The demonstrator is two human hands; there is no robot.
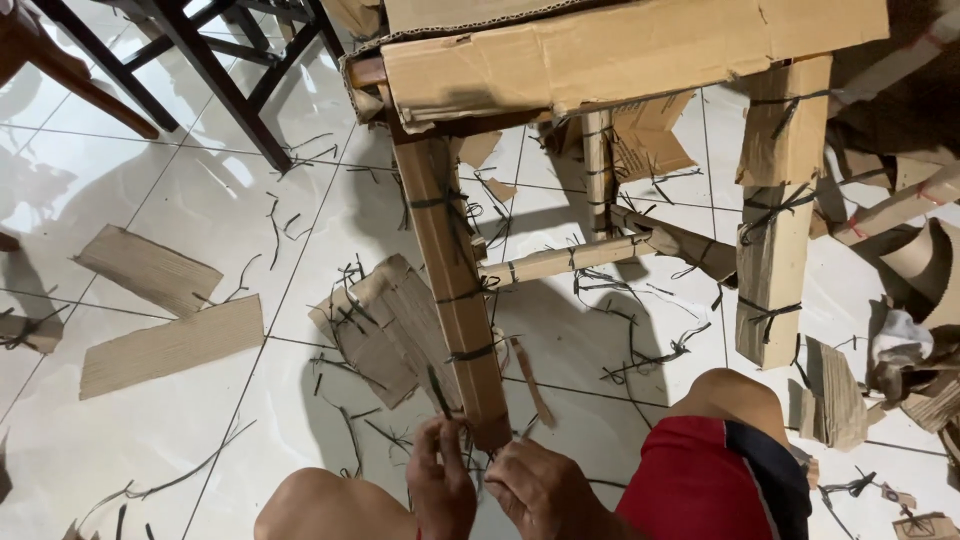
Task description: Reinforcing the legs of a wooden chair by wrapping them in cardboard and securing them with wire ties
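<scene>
White tiled floor littered with cardboard scraps carries a cardboard-wrapped wooden leg, long axis near upright, its foot just above both hands: left hand pinching a dark strap, right hand nearer the foot, grip unclear.

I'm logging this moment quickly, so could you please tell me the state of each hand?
Left hand: fingers pinched shut on a dark strap at the foot of the cardboard-wrapped chair leg.
Right hand: fingers curled beside that leg; a grip cannot be told.
</scene>
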